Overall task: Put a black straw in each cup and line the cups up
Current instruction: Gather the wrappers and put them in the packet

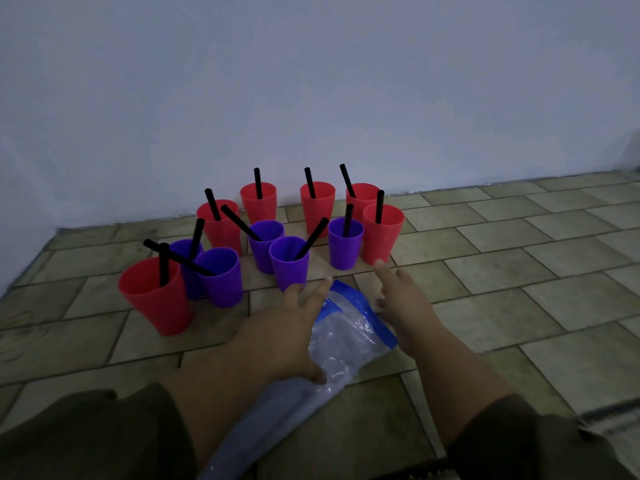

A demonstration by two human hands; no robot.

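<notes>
Several red and purple cups stand in a loose cluster on the tiled floor near the wall, each with a black straw in it. A big red cup (156, 296) is nearest at the left. A purple cup (289, 263) stands just beyond my left hand (287, 327), whose fingers are spread and empty. My right hand (401, 299) reaches forward, open, with its fingertips close to the base of a red cup (381, 233) at the right. A purple cup (344, 242) stands beside that one.
A clear plastic bag with blue edges (349, 327) lies on the floor between my hands, partly under my left hand. A pale wall (311, 98) runs behind the cups. Tiled floor (519, 271) stretches to the right.
</notes>
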